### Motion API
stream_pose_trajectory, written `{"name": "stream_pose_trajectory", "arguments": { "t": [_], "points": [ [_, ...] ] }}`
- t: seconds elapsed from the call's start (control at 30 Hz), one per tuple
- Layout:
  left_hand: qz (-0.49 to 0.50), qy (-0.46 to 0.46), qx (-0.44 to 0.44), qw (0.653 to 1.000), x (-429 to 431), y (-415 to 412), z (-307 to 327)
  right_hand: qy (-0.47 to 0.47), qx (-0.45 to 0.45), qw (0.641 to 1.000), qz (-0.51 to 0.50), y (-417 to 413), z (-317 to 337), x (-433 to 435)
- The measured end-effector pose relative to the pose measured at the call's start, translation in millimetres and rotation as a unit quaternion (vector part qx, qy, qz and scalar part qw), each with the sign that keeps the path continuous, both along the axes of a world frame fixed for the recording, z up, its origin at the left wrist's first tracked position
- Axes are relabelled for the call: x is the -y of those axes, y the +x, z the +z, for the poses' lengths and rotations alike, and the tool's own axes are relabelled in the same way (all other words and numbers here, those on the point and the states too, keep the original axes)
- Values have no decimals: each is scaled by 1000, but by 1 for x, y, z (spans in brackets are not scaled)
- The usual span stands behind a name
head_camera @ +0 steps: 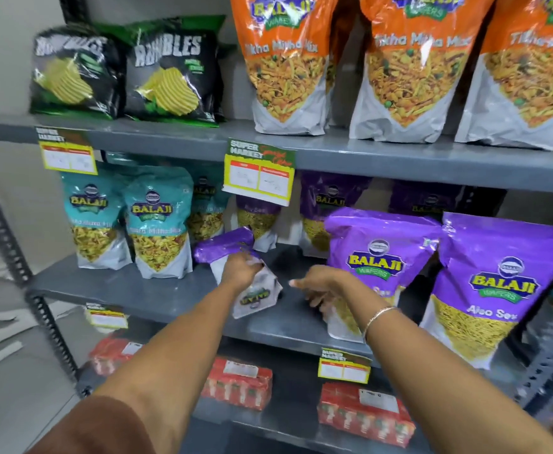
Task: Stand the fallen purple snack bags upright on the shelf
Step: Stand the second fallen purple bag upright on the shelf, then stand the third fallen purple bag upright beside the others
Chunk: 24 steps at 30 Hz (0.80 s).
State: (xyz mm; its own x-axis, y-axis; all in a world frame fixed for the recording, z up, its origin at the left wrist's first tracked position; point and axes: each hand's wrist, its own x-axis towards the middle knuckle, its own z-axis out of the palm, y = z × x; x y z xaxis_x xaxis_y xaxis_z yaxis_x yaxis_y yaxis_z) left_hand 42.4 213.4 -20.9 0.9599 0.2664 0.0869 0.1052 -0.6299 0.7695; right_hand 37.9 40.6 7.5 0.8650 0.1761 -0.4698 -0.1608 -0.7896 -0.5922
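Grey metal shelf (157, 290) carries teal bags (157, 231) at 9 o'clock and upright purple bags (494, 290) at 3 o'clock. Between them, the left hand (240, 270) grips a tilted, fallen purple bag (235, 257). Right hand (322, 286) hovers open beside it, fingers spread.

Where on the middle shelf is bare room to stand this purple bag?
Bare shelf lies between the held bag in the left hand and the front purple bag, by the right hand. Crowded left with teal bags.
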Motion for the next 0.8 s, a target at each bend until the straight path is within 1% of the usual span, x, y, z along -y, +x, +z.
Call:
{"name": "stream_pose_trajectory", "arguments": {
  "t": [0.07, 0.13, 0.17, 0.2, 0.23, 0.27, 0.3, 0.33, 0.37, 0.43, 0.5, 0.57, 0.63, 0.73, 0.8],
  "points": [
    [35, 53, -42, 997, -29, 12, -5, 22, 37, 999, -24, 14, -6, -23],
    [51, 64, -105, 991, -62, 28, -17, 33, 64, 996, -58, 31, -11, -48],
    [38, 41, -128, 990, -75, 36, -23, 31, 73, 994, -74, 38, -13, -58],
    [17, -12, -143, 989, -86, 41, -28, 34, 76, 993, -85, 44, -15, -67],
    [-2, -90, -164, 982, -93, 46, -33, 42, 71, 992, -97, 48, -16, -74],
    [-14, -175, -205, 963, -101, 49, -37, 55, 64, 990, -116, 54, -20, -83],
    [-31, -235, -267, 934, -106, 52, -40, 68, 55, 987, -131, 59, -25, -89],
    [-56, -271, -327, 904, -110, 56, -41, 76, 44, 986, -142, 63, -29, -93],
    [-83, -303, -368, 875, -114, 62, -44, 81, 32, 985, -151, 66, -33, -98],
    [-116, -364, -405, 830, -123, 76, -50, 93, 1, 982, -167, 73, -41, -104],
    [-137, -390, -427, 804, -127, 86, -52, 113, -21, 975, -191, 78, -46, -105],
    [-156, -375, -449, 796, -130, 91, -53, 131, -36, 969, -204, 82, -49, -104],
    [-169, -364, -450, 798, -133, 97, -49, 156, -65, 965, -199, 82, -45, -103],
    [-179, -348, -433, 812, -138, 105, -39, 186, -110, 958, -188, 83, -38, -106],
    [-183, -335, -412, 827, -139, 108, -27, 192, -107, 960, -173, 86, -33, -111]
  ]
}}
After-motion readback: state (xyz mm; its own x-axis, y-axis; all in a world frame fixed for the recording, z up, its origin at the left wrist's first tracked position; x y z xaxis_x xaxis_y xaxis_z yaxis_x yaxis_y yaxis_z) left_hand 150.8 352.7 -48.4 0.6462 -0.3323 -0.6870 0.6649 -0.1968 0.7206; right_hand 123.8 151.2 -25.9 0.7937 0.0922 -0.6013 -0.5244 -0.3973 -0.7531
